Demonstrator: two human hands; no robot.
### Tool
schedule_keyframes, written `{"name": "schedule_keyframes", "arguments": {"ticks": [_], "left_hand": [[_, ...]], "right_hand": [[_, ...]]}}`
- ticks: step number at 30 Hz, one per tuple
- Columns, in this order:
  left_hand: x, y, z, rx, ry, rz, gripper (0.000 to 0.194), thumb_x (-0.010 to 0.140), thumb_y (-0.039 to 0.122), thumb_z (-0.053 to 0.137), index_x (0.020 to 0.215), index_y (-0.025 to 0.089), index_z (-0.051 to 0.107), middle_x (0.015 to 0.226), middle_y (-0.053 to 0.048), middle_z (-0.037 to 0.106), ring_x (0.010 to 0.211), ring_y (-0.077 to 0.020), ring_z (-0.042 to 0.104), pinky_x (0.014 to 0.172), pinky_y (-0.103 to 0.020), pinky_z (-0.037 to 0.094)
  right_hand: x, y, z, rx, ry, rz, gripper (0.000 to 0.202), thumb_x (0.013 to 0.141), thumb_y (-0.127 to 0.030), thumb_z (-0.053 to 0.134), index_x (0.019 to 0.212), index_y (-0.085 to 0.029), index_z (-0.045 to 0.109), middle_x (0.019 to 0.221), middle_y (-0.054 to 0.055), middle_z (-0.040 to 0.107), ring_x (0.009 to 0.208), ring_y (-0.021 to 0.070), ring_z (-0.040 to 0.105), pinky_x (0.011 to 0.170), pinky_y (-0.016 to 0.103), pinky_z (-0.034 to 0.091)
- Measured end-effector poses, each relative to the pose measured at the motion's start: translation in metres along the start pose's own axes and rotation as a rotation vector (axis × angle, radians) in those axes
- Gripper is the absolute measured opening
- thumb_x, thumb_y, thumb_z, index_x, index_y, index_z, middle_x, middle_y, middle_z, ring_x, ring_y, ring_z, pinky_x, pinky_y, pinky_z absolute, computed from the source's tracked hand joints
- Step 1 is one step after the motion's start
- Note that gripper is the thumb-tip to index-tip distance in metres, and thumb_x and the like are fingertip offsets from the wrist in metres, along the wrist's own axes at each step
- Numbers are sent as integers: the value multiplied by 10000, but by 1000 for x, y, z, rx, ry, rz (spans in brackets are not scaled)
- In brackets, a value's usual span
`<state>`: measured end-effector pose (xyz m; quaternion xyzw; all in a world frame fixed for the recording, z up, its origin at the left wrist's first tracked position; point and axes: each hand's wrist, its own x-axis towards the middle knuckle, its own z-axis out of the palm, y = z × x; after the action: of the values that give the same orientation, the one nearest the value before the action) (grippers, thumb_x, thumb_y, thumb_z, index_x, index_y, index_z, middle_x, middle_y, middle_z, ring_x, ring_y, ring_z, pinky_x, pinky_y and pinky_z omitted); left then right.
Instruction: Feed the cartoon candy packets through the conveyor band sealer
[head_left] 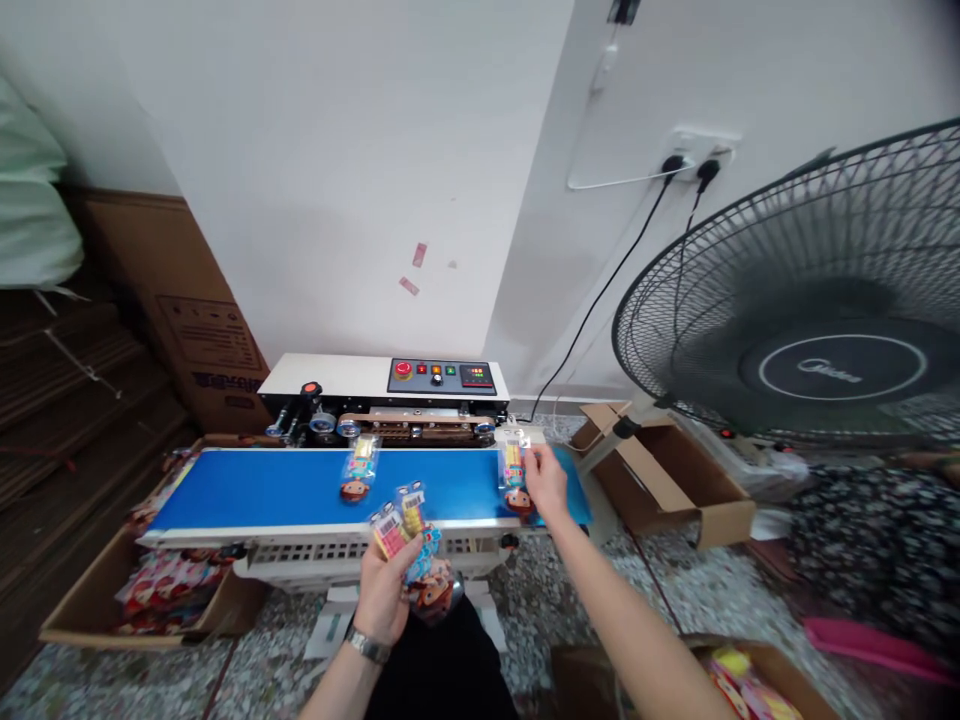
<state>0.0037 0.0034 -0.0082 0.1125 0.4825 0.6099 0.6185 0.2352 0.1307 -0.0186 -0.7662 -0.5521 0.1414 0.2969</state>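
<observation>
My left hand [386, 590] is closed around a small fan of clear plastic packets [427, 560], printed with a cartoon figure and showing yellow and pink contents. It is just in front of the belt's near edge. At the right end of the blue conveyor belt [435, 490], my right hand [546, 480] pinches another packet [514, 475] by its side, top edge toward the sealing machine [337, 375]. One more packet [361, 468] lies on the belt left of the middle, its upper end by the machine's rollers, untouched by either hand.
A large fan [795, 300] stands close on the right. Below it is an open cardboard box [675, 480]. Filled boxes sit at the lower left [75, 630] and lower right [787, 670]. Black cords [622, 260] run from a wall socket. Flattened cardboard [75, 370] is stacked at left.
</observation>
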Motion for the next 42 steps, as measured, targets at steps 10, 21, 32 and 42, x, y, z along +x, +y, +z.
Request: {"name": "schedule_keyframes", "arguments": {"ticks": [10, 21, 32, 42], "left_hand": [[0, 3, 8, -9, -13, -20, 336, 531, 185, 773, 837, 121, 648, 788, -71, 723, 667, -200, 671, 622, -287, 519], [-1, -1, 13, -4, -84, -38, 378, 553, 192, 767, 902, 125, 638, 826, -72, 713, 779, -197, 659, 715, -294, 496], [3, -4, 1, 93, -64, -2, 281, 530, 220, 780, 744, 122, 626, 625, -19, 668, 545, -110, 588, 548, -225, 451], [0, 7, 8, 31, -139, -52, 330, 571, 230, 754, 859, 104, 652, 743, -86, 703, 622, -177, 641, 595, -288, 497]], "right_hand": [[5, -33, 25, 2, -126, -147, 245, 816, -244, 478, 1029, -186, 585, 942, 70, 637, 825, 178, 575, 702, 251, 395], [-78, -46, 16, 653, -382, -275, 242, 819, -393, 466, 876, -181, 566, 804, 26, 629, 724, 152, 578, 640, 244, 450], [24, 5, 20, 76, -109, 1, 188, 740, -298, 488, 768, -190, 638, 687, 42, 646, 673, 197, 589, 598, 261, 406], [-52, -48, 16, 510, -515, -351, 317, 812, -362, 492, 1083, -203, 541, 981, 52, 628, 852, 163, 588, 727, 269, 465]]}}
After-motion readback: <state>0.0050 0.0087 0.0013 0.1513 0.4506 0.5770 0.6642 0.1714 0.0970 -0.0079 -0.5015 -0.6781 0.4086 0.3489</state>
